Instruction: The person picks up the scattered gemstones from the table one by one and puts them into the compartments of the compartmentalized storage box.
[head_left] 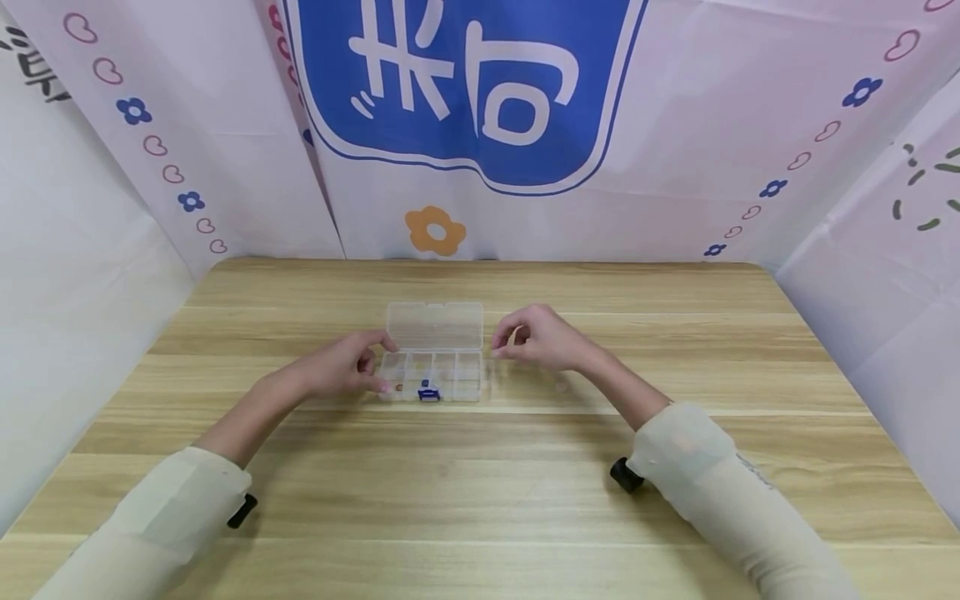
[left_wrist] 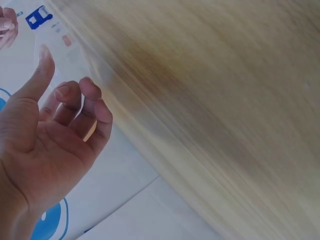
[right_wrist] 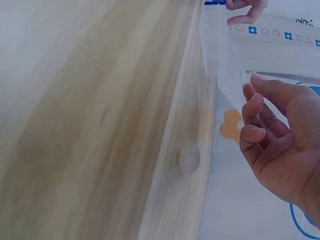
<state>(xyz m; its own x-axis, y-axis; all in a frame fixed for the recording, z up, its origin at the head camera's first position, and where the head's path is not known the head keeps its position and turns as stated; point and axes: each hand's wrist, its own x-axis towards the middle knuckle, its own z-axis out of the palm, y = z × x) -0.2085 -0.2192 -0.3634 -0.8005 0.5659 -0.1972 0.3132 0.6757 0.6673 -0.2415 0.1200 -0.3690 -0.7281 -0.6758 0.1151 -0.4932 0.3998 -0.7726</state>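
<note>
A clear plastic compartment box point(head_left: 468, 392) sits on the table with its lid point(head_left: 435, 325) raised at the back. My left hand point(head_left: 341, 364) grips the box's left end, thumb at the front corner and index finger at the back. A blue clasp point(head_left: 429, 394) marks the front side. Inside lie a small brownish piece point(head_left: 399, 387) and a small blue piece point(head_left: 425, 382). Just beyond the right end hovers my right hand point(head_left: 543, 337), thumb and index fingertips brought together and other fingers curled; I cannot tell whether something tiny is between them.
A small translucent stone-like piece point(right_wrist: 189, 159) lies on the wooden table point(head_left: 480, 492), to the right of the box and below the right hand. White printed cloth point(head_left: 660, 167) hangs behind the table and at both sides.
</note>
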